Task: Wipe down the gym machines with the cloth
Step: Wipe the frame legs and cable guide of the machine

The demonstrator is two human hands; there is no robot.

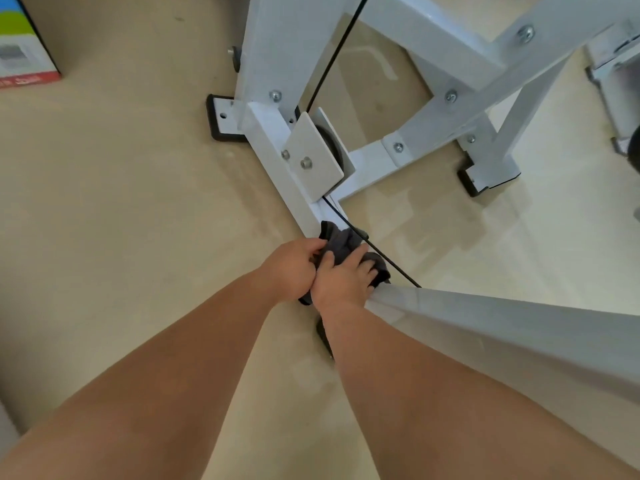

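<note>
Status: both hands down at the low rail (277, 161) of the white machine, cloth (341, 241) bunched on the rail's near end, right where the sloped beam (502, 327) meets it. Left grip (294, 268) has fingers curled into the cloth's left edge, clamped on it. Right grip (341, 280) lies on top with fingers splayed fairly flat, pressing the cloth onto the metal, not wrapped round it. Black cable (393, 263) runs just beside the cloth on its right side; can't tell if they touch. Progress, my read: mid-task, working the base of this frame. No way to tell from the paint which sections are already wiped, nothing looks visibly wet or streaked. Likely left on this unit: rest of the rail up to the pulley plate (311, 157), the upright (263, 46), the cross braces (433, 39), the rubber feet (218, 129). Part of another machine (616, 64) shows at the right edge, nobody at it. Cardboard box (20, 46) sits on the floor (121, 202) well apart, not relevant
</note>
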